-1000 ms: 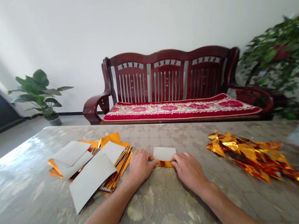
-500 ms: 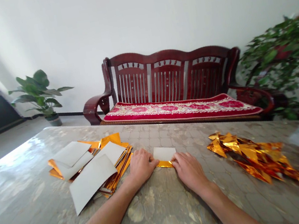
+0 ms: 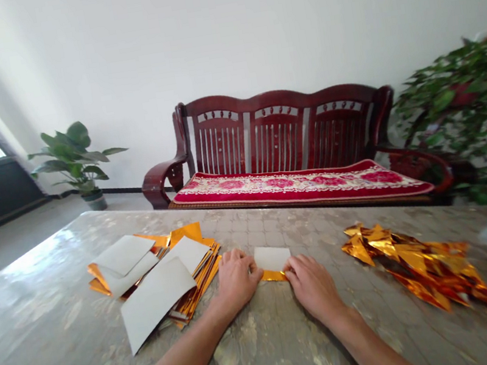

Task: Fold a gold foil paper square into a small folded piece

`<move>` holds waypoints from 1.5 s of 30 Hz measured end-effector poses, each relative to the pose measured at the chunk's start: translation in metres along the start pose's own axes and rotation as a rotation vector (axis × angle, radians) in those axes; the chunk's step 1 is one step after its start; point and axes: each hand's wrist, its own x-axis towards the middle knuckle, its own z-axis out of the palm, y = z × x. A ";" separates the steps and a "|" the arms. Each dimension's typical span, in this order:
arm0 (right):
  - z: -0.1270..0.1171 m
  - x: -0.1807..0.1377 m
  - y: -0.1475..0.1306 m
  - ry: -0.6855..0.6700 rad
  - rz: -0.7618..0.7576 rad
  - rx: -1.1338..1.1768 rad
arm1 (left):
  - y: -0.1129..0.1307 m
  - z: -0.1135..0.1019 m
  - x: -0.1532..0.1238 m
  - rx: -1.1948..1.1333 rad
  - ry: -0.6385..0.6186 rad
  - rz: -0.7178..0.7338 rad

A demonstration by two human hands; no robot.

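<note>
A mottled grey-gold stone-patterned table point(image 3: 270, 351) fills the lower half of the frame, and behind it, against a plain white wall, stand a dark red carved wooden bench point(image 3: 282, 133) with a red floral cushion at centre, a potted broad-leaf plant point(image 3: 75, 156) at upper left and a leafy green bush point(image 3: 467, 110) at right. At lower centre the left hand point(image 3: 236, 279) and the right hand point(image 3: 311, 286) both pinch and press the near edge of a small folded sheet of gold foil paper with its white back upward point(image 3: 273, 259), lying flat on the table between them. A loose stack of gold-and-white foil sheets point(image 3: 156, 273) lies left of the hands and a heap of folded gold foil pieces point(image 3: 428, 267) lies right; no writing can be read anywhere.
</note>
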 end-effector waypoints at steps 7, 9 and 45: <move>0.004 0.000 -0.002 0.034 0.025 -0.039 | -0.002 0.006 -0.001 -0.017 0.030 0.000; 0.004 0.000 -0.003 0.071 0.016 -0.057 | -0.001 0.007 -0.003 -0.015 0.055 0.002; -0.006 -0.016 -0.026 -0.060 -0.188 -0.436 | 0.040 0.019 -0.031 0.512 -0.102 0.290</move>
